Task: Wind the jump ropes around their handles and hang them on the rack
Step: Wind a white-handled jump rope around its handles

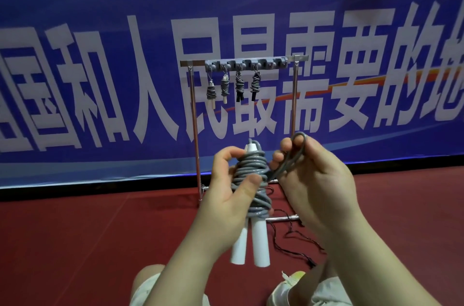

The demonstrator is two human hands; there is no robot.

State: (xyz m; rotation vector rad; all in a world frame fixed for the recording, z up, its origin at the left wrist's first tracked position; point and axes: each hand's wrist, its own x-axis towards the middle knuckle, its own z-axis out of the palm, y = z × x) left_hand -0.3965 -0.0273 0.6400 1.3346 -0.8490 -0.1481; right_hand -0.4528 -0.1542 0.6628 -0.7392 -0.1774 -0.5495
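Being soft and springy, the grey rope [251, 175] wound on the white handles [251, 243] is clamped by the curled left hand [226, 195], its end loop [293, 152] pinched by the right hand [313, 180], before the rack [243, 62].

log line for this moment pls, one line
left hand grips wound white-handled rope | right hand pinches grey end loop | rack holds four wound ropes | fifth not yet hung
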